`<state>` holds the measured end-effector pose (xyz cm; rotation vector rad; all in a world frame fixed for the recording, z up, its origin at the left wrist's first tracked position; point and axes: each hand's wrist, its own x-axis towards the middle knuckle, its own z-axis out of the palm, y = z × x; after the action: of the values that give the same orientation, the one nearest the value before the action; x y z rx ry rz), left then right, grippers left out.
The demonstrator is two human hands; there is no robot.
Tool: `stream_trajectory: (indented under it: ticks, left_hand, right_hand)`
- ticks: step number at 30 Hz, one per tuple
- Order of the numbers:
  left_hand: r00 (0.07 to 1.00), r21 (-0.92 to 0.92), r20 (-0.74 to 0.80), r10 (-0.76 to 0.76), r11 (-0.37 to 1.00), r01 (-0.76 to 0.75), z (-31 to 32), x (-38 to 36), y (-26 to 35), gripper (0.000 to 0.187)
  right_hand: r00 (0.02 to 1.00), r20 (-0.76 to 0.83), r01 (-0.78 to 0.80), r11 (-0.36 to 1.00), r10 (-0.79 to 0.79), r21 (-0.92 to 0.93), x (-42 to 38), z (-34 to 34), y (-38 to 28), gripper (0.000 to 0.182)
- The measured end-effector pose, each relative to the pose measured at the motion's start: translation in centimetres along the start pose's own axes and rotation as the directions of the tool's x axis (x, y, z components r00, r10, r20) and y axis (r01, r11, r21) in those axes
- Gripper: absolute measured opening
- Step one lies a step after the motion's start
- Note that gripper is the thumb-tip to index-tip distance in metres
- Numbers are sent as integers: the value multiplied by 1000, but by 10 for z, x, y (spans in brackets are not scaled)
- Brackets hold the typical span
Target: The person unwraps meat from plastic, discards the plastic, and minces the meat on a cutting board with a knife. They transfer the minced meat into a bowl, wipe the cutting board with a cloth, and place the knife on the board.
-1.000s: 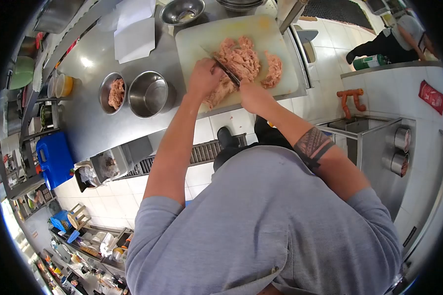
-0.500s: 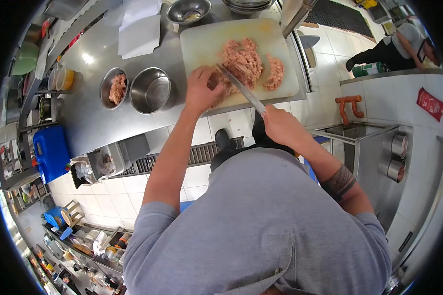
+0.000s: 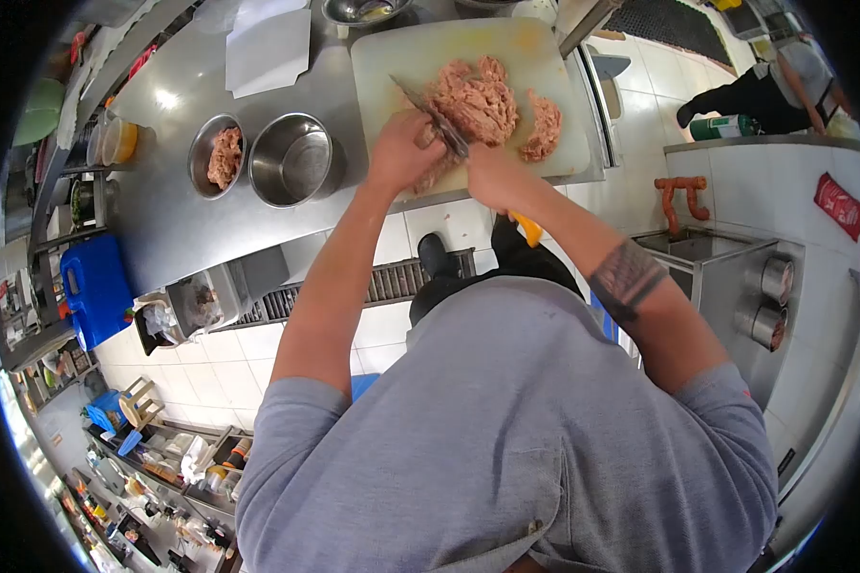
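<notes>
A knife (image 3: 413,98) with a yellow handle (image 3: 527,227) is gripped in my right hand (image 3: 492,180); its blade slants up and left across the edge of the raw meat. My left hand (image 3: 406,151) curls its fingers against a strip of raw meat (image 3: 434,179) close beside the blade, at the near left part of the white cutting board (image 3: 387,62). A large heap of pink chopped meat (image 3: 473,100) lies mid-board, and a smaller portion (image 3: 543,126) sits apart to its right.
Left of the board on the steel table (image 3: 172,224) stand a metal bowl (image 3: 291,160) and a smaller bowl holding meat (image 3: 225,159). White sheets (image 3: 268,53) and another metal bowl (image 3: 363,11) lie farther back. A co-worker (image 3: 793,81) is at the far right.
My right hand has moved left and closer to my left hand, bringing the knife across the meat's left edge. The yellow handle now shows. The view has shifted slightly.
</notes>
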<state>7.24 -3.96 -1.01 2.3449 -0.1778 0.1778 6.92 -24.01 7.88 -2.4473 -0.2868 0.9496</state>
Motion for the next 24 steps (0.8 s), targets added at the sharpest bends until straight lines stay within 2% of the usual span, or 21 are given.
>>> stream_trajectory:
  ticks: [4, 6, 9, 11, 12, 14, 15, 17, 18, 20, 21, 23, 24]
  left_hand:
    - [991, 45, 97, -94, 995, 90, -10, 5, 13, 52]
    - [995, 57, 55, -83, 995, 80, -6, 5, 13, 52]
    - [999, 61, 9, -46, 997, 46, 2, 2, 4, 50]
    - [1000, 57, 7, -16, 998, 15, 3, -2, 2, 50]
    - [1000, 44, 14, -28, 999, 27, -1, -1, 7, 50]
    - [999, 36, 17, -30, 999, 29, 0, 2, 5, 50]
    - [999, 38, -2, -37, 999, 37, 5, 1, -3, 50]
    - [999, 41, -33, -32, 999, 33, 4, 4, -1, 51]
    - [998, 41, -21, -58, 997, 59, 2, 1, 4, 50]
    - [997, 41, -14, -75, 996, 76, -2, 4, 9, 49]
    - [998, 55, -52, -45, 997, 48, 3, 3, 4, 47]
    - [996, 62, -91, -21, 998, 27, 6, 2, -1, 46]
    - [996, 32, -87, -8, 999, 11, 4, 2, -2, 44]
  right_hand:
    - [991, -105, 79, 996, -82, -32, 14, 13, 15, 23]
    - [969, -123, 187, 962, -214, -199, -4, 26, 45, 23]
    - [970, -124, 187, 965, -211, -182, -50, 26, 60, 23]
    - [995, -27, -100, 992, 99, -71, -64, 20, 49, 24]
    - [995, -20, -103, 993, 102, -64, -53, 28, 53, 24]
    - [985, -22, 164, 964, -173, -210, -8, 39, 60, 25]
    - [985, -27, 163, 965, -172, -208, 4, 40, 55, 25]
    - [970, -175, 151, 984, -166, -97, 22, 36, 43, 24]
    - [969, -182, 152, 983, -169, -100, 18, 35, 45, 24]
    - [968, -139, 176, 957, -211, -231, 6, 35, 53, 22]
    - [967, -142, 174, 956, -211, -237, -11, 33, 55, 22]
    - [997, -75, -22, 989, 11, -147, -53, 25, 64, 22]
    - [997, -73, -21, 987, 10, -157, -63, 21, 76, 22]
